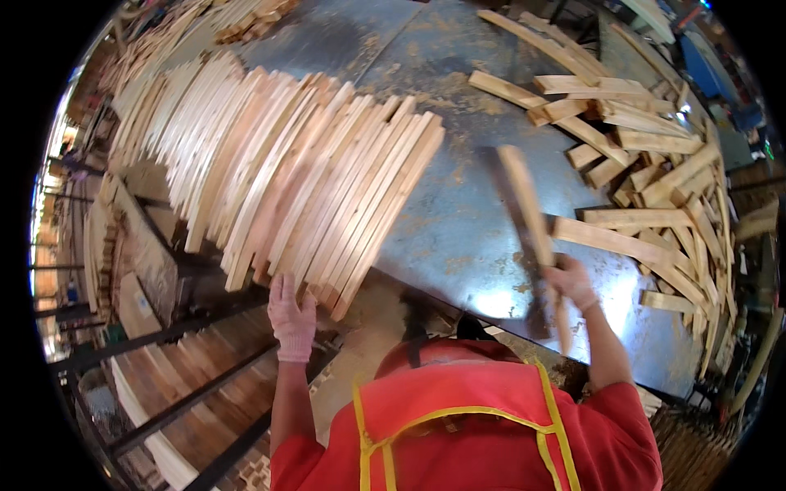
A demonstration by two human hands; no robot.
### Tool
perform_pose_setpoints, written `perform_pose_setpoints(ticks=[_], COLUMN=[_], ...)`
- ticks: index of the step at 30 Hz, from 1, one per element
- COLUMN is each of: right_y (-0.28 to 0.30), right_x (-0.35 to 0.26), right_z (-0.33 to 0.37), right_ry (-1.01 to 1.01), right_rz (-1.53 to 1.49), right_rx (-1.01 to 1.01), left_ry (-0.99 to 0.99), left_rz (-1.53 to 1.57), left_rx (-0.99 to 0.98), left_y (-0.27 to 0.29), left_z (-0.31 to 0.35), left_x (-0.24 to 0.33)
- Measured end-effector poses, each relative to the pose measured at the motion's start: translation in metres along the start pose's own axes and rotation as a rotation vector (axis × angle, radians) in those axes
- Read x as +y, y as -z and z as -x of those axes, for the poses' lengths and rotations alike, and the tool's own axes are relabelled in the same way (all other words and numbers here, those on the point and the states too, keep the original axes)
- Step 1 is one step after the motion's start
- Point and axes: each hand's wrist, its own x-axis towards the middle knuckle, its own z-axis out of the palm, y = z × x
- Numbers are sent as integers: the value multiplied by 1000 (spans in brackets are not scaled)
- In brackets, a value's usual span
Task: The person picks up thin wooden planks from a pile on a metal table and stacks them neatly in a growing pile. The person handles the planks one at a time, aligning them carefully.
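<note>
My right hand (pixel 573 282) is closed around a wooden strip (pixel 528 196), held above the metal table (pixel 458 192). The strip is slightly blurred and points away from me. In a pale glove, my left hand (pixel 291 321) has its fingers stretched out at the near ends of a row of wooden strips (pixel 319 172). These strips lie side by side across the left of the table, some ends overhanging its near edge. To the right of my right hand is a jumbled pile of wood pieces (pixel 639 221), their lengths mixed.
Sawdust is scattered over the tabletop. At the lower left, dark metal rails (pixel 192 393) stand over stacked boards (pixel 184 372). A small bundle of wood pieces (pixel 254 20) lies at the far left. The table's near edge runs just in front of my body.
</note>
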Motion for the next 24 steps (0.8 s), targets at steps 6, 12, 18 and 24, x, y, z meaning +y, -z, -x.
perform_pose_setpoints(ticks=[6, 12, 18, 24], right_y=[-174, -254, -77, 10], right_x=[-105, -176, -120, -67], right_z=[-30, -48, -43, -21], right_ry=[31, 320, 538, 232], right_rz=[-348, 109, 791, 1037], right_rx=[-35, -410, 250, 71], left_ry=[-366, -448, -406, -672], left_rz=[10, -208, -205, 4], left_rx=[-104, -286, -268, -253], left_y=[-16, -39, -42, -55], left_z=[-10, -26, -18, -19], left_x=[71, 100, 103, 212])
